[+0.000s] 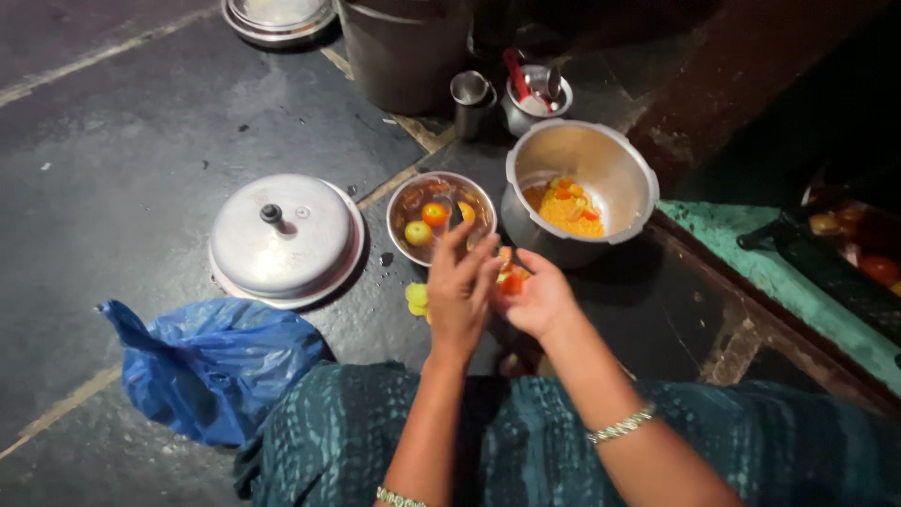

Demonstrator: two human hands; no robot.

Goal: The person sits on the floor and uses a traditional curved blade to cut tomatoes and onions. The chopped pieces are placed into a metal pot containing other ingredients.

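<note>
Teal cloth (526,441) covers my lap while my right hand (537,299) pinches a cut tomato piece (511,280), my left hand (460,286) open-fingered against it, near the tomato bowl (441,218).

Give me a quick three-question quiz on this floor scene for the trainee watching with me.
1. True or false: the large metal pot holds yellow-orange food.
2. Which hand holds the orange-red tomato piece: A) left hand, B) right hand, C) neither?
3. Fill in: the blue plastic bag lies on the floor just below the round metal ____ with a black knob.

Key
1. True: the food sits at the pot's bottom.
2. B: the right hand cups it; the left hand's fingers are raised beside it, in front of the small bowl of tomatoes.
3. lid
</note>
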